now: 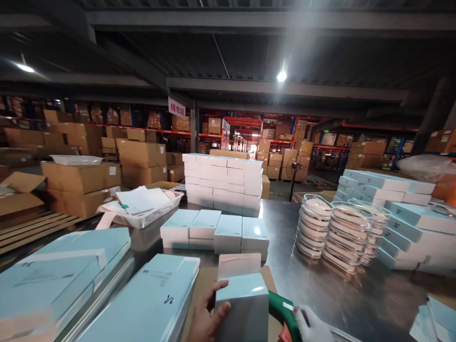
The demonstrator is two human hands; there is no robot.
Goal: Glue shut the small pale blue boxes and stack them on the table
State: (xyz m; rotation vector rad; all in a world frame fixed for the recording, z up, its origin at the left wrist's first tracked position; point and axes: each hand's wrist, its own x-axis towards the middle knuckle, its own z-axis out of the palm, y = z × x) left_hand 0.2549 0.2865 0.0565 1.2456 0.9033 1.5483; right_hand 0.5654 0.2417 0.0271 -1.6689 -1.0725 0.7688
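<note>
My view is dim overall; 2 ceiling lamps flare overhead, glare streaks the steel desk, and the wide lens bends and blurs the edges.

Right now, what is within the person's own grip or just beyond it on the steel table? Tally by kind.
Pale blue box steadied by the left hand: 1
Green-handled tool at the right hand: 1
Short box stacks in the row just beyond: 4
Columns of clear round discs: 3 or 4, overlapping
White mesh basket of papers: 1
Total: 10 or 11
</note>
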